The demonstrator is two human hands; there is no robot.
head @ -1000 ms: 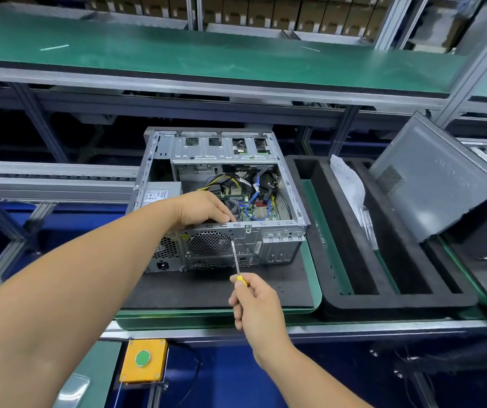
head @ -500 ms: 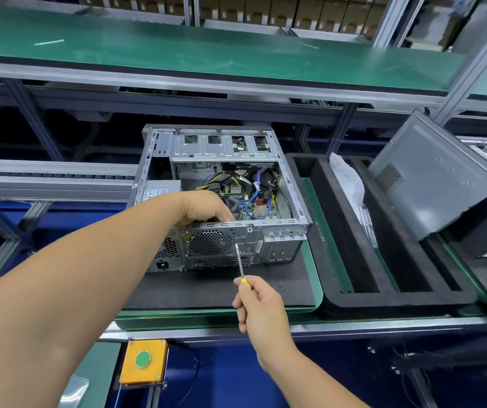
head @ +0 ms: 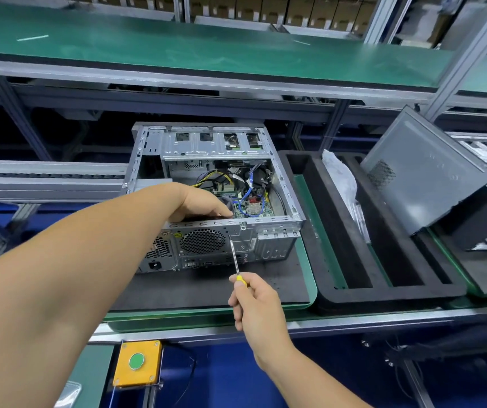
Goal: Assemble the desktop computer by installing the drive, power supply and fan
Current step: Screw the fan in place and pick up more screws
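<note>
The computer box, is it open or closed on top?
Open. The computer case has no cover on top, so its cables and green board show, and the left hand reaches inside.

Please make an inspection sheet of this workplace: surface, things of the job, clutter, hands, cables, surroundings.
Surface: black mat on a green tray; the case stands on the mat.
Job's things: open case, rear panel toward the person; fan grille at the rear; screwdriver, tip against the rear panel beside the grille.
Clutter: plastic bag in the black foam tray; grey side panel leaning at the right.
Hands: left hand reaches inside the case at the top rear edge, fingers hidden; right hand holds the screwdriver's yellow grip.
Cables: yellow, black and blue wires inside the case.
Surroundings: green shelf above; yellow box with green button below.
</note>
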